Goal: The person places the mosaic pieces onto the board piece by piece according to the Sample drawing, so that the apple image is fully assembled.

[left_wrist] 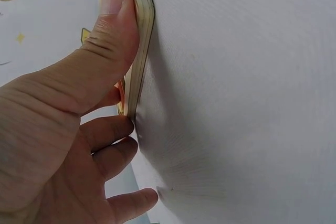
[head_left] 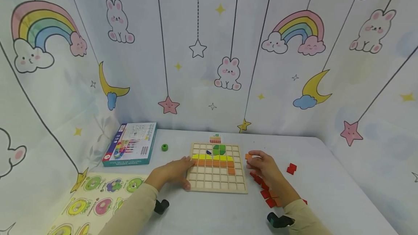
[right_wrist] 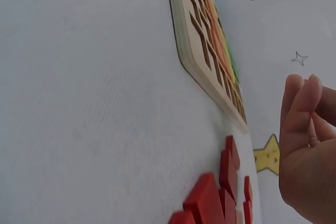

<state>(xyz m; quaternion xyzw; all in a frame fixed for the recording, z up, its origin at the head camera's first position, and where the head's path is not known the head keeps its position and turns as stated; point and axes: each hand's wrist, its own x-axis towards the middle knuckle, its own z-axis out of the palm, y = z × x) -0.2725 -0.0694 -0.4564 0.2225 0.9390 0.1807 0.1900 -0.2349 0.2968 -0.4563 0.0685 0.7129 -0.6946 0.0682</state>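
Observation:
A wooden grid board [head_left: 209,186] lies on the table, its slots partly filled with green, yellow, orange and dark blue tiles. My left hand [head_left: 174,171] rests along the board's left edge. In the left wrist view its thumb [left_wrist: 113,30] lies against the board's side, with the other fingers spread farther along and down at the table. Just right of the board, my right hand [head_left: 266,166] pinches a small orange square tile [head_left: 248,156] between thumb and fingertips. The tile is mostly hidden in the right wrist view. Red tiles [right_wrist: 205,198] lie below this hand.
A small picture card [head_left: 216,138] stands behind the board. A green bead [head_left: 164,147] and a boxed toy set [head_left: 134,142] are at the back left. A fruit-picture sheet [head_left: 104,191] covers the front left. More red tiles [head_left: 291,168] lie at right.

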